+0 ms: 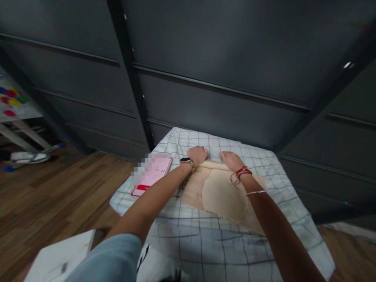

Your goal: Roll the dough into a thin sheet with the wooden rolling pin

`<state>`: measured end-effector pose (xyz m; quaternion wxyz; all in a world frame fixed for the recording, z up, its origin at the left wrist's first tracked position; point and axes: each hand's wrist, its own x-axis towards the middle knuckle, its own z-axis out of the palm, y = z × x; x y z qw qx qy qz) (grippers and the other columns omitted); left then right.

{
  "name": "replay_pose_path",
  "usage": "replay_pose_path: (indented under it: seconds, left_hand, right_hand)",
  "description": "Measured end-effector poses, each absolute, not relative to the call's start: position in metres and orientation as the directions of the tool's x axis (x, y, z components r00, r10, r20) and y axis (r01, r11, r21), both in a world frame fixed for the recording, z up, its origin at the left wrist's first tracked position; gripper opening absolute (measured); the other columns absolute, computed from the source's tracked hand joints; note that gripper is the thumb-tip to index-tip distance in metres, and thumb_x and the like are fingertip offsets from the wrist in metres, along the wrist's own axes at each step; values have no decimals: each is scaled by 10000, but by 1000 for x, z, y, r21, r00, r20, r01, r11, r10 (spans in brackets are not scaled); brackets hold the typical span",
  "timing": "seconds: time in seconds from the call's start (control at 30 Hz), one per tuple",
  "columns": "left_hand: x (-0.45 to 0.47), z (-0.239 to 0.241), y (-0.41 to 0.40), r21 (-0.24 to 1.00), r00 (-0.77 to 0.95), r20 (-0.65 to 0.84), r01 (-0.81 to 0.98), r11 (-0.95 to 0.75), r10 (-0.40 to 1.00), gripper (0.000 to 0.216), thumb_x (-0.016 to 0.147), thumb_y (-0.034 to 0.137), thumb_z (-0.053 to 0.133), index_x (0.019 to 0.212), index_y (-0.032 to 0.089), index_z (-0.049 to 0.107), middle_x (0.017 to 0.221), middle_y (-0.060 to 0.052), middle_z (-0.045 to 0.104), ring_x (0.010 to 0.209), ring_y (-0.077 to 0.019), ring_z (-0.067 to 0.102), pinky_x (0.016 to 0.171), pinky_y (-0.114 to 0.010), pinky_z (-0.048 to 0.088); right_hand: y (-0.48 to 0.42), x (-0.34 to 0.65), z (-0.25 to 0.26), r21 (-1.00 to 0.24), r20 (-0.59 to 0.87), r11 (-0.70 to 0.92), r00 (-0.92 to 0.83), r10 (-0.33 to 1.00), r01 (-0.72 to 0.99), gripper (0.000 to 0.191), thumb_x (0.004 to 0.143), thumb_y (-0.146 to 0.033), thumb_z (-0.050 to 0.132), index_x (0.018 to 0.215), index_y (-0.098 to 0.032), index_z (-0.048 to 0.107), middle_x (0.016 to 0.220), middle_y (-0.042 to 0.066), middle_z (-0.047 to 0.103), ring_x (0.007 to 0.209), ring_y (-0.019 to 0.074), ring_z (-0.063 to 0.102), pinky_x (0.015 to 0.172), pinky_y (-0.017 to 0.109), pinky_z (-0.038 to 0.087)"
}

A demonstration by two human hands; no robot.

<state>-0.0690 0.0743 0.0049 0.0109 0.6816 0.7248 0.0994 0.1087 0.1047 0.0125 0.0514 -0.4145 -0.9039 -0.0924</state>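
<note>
A flat, rounded sheet of pale dough (225,194) lies on a light wooden board (192,192). Across the dough's far edge runs a pale rolling pin (216,165). At the pin's left end, my left hand (197,155) is closed over it, with a watch and a beaded bracelet on the wrist. My right hand (232,159), wearing red string bracelets, grips the pin's right end. The fingertips of both hands are partly hidden, and my right forearm covers part of the board.
A white checked cloth (202,243) covers the table. Left of the board lies a phone (155,170) with a pink screen. Dark grey panels (220,90) rise behind the table. A white box-like object (63,254) stands at the lower left, above a wooden floor (96,188).
</note>
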Motion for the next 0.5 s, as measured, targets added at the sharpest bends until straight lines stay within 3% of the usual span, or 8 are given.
replay_pose_path:
  seconds: [0.17,0.27,0.37,0.5]
  left_hand:
    - [-56,0,21,145,40,140,988,-60,989,364,925,298,339,1119,154,612,1168,-142,609,1089,-289,547,859,-433,436]
    - [-47,-10,-20,87,86,271,990,-114,959,405,931,295,340,1266,154,519,1347,-140,498,1257,-297,425,987,-465,363]
    - [-42,-18,-38,76,126,292,985,-155,948,442,940,358,354,1322,169,472,1391,-124,462,1303,-297,379,1030,-476,330]
    - [-44,-16,-22,79,116,313,986,-147,943,467,941,421,352,1257,118,515,1337,-153,506,1276,-292,411,1014,-443,363]
  right_hand:
    - [63,127,-2,119,177,675,-685,707,728,317,972,-326,381,1161,-183,591,1181,121,611,1076,208,553,895,354,447]
    - [35,144,-19,109,270,700,-699,662,706,404,968,-338,325,1274,-164,524,1283,128,571,1232,249,453,994,438,349]
    - [21,155,-28,128,291,720,-720,630,682,461,948,-352,340,1331,-129,469,1364,139,503,1304,272,376,1038,490,272]
    - [34,150,-25,141,284,721,-725,627,679,475,953,-366,337,1341,-121,458,1345,150,519,1289,269,399,1018,452,306]
